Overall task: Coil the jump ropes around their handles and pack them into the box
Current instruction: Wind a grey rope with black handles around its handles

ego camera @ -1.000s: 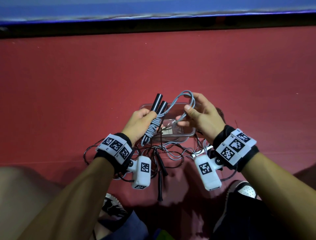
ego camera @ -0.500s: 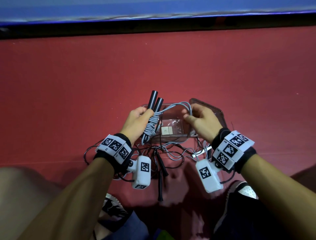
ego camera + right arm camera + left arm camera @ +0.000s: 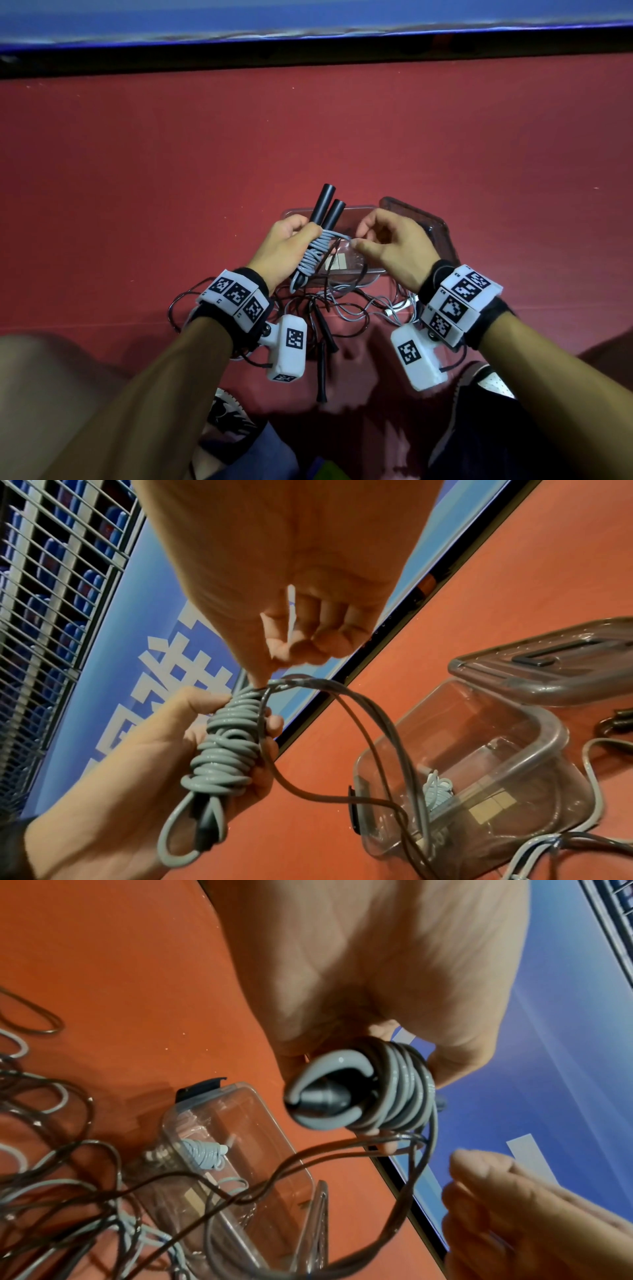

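My left hand (image 3: 286,241) grips two black handles (image 3: 327,209) held side by side, with grey rope coil (image 3: 313,255) wound round them. The same coil (image 3: 394,1093) (image 3: 229,739) shows tightly wound in both wrist views. My right hand (image 3: 390,246) is right beside the coil's top, pinching the grey rope's free strand with thumb and forefinger. A slack loop of that strand hangs down toward the clear box (image 3: 359,207). A small pale-blue coiled rope (image 3: 205,1153) lies inside the box (image 3: 514,750).
The box's smoky lid (image 3: 442,226) lies on the red floor just right of the box. A tangle of loose black and grey ropes (image 3: 342,308) sprawls between box and knees, with a black handle (image 3: 322,370) among them. A blue barrier runs along the far edge.
My right hand has moved left to the coil, drawing the wide grey loop in tight against the handles. The left hand has kept its grip and shifted slightly.
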A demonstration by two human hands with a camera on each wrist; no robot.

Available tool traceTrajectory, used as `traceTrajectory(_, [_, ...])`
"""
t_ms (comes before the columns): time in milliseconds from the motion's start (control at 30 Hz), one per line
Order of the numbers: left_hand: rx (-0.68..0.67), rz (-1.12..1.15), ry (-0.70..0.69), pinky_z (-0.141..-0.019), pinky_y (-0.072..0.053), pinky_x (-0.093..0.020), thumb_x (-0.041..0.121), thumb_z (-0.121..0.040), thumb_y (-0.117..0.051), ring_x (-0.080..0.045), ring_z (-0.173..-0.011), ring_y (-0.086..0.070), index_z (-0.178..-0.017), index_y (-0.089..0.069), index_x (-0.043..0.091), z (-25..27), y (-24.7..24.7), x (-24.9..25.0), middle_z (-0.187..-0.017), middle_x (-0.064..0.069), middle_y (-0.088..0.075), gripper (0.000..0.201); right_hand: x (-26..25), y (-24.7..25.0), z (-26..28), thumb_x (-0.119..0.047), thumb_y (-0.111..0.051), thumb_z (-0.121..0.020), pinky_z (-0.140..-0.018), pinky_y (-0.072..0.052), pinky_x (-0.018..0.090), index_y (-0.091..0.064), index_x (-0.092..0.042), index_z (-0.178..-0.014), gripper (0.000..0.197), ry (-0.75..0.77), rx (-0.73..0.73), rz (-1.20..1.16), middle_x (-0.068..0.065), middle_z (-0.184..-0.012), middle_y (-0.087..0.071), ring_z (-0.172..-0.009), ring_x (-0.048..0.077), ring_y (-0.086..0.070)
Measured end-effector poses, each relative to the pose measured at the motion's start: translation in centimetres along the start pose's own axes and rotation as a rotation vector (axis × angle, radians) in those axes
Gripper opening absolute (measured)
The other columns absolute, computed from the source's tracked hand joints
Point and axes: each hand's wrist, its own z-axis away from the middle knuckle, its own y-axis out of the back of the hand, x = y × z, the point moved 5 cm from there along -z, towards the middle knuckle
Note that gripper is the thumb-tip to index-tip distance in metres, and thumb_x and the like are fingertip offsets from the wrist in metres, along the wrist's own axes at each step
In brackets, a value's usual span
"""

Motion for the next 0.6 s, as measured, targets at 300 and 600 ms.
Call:
traceTrajectory(300, [-0.084,0.003,0.01,-0.072,-0.043,-0.041,0.035,-0.082,-0.061,-0.025,-0.075,-0.055,-0.091,-0.061,0.004,0.3,-0.9,-0.2,-0.083,-0.014,-0.061,0.032,0.7,-1.9,0.7,-0.038,-0.081,-0.08,-0.074,-0.059,0.048,-0.056,-0.022,-0.086,0.031,-0.141,-0.053,-0.128,0.002,-0.078,-0.075,-0.071,0.018,-0.072])
traceTrajectory(600, [-0.083,0.025,0.004,-0.08,-0.052,-0.059,0.02,-0.094,-0.062,-0.035,-0.082,-0.065,-0.084,-0.061,0.013,0.3,-1.1,-0.2,-0.099,-0.035,-0.069,0.012,0.3,-1.6,0.5,-0.008,-0.081,-0.077,-0.071,-0.051,0.044,-0.051,-0.015,-0.093,0.035,-0.194,-0.035,-0.34,0.015,-0.076,-0.07,-0.068,0.025,-0.065])
